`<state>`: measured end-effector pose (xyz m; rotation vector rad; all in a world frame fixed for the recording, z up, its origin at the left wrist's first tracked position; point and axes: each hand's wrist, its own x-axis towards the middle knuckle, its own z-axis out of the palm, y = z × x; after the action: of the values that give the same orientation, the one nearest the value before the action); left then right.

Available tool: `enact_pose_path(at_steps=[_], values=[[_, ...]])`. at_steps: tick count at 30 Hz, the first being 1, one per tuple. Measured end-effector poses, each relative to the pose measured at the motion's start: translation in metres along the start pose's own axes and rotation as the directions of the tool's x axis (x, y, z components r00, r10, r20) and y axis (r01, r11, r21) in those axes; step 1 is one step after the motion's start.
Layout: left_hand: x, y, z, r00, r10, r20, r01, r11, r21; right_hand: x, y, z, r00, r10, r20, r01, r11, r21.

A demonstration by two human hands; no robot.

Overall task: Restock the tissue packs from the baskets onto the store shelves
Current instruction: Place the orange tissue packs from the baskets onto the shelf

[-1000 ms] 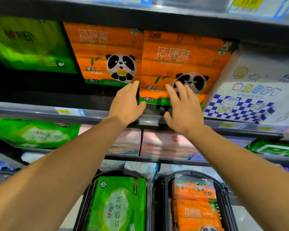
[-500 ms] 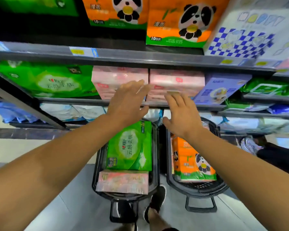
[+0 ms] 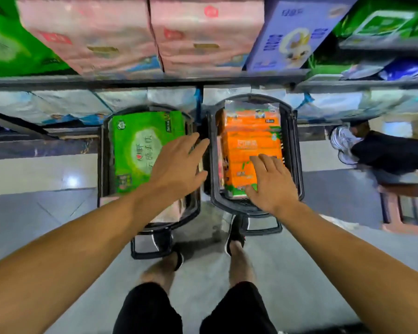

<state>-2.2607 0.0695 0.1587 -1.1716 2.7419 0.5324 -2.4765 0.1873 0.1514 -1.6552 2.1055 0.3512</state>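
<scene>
Going left to right: your left hand (image 3: pixel 176 165) hovers flat and empty over the green tissue pack (image 3: pixel 140 150), in the left basket (image 3: pixel 101 165). Your right hand (image 3: pixel 270 184), fingers spread, grips nothing above the orange tissue pack (image 3: pixel 249 141) in the right basket (image 3: pixel 296 153). Both packs run lengthwise away from you, each directly under its hand; the right looks nearer to contact.

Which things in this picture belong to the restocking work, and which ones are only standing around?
Part of the job:
- green tissue pack in the left basket
- orange tissue pack in the right basket
- left hand and right hand, both open above the baskets
- shelf edge

Only nearby:
- pink packs already shelved
- another person's white shoe
</scene>
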Motion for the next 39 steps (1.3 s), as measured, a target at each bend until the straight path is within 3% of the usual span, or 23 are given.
enact_pose_path(at_steps=[3,9,18,27,32,39], values=[[0.022,0.029,0.038,1.000,-0.015,-0.007,0.015,0.999,-0.029,0.010,0.042,0.035,0.997,0.034,0.069,-0.036,0.999,0.039],[0.071,0.074,0.128,0.975,-0.149,0.162,0.161,0.985,-0.061,0.043,0.122,0.094,0.981,0.068,0.179,-0.090,0.989,0.114],[0.115,0.090,0.215,0.909,-0.306,0.283,0.352,0.927,-0.129,0.109,0.200,0.160,0.951,0.111,0.289,-0.158,0.977,0.143],[0.164,0.077,0.271,0.803,-0.463,0.376,0.547,0.823,-0.155,0.172,0.220,0.214,0.916,0.184,0.358,-0.332,0.848,0.414],[0.176,0.082,0.292,0.811,-0.431,0.395,0.557,0.776,-0.296,0.192,0.211,0.228,0.879,0.274,0.391,-0.455,0.730,0.510],[0.174,0.086,0.311,0.842,-0.403,0.357,0.537,0.675,-0.506,0.188,0.218,0.229,0.896,0.246,0.369,-0.434,0.655,0.618]])
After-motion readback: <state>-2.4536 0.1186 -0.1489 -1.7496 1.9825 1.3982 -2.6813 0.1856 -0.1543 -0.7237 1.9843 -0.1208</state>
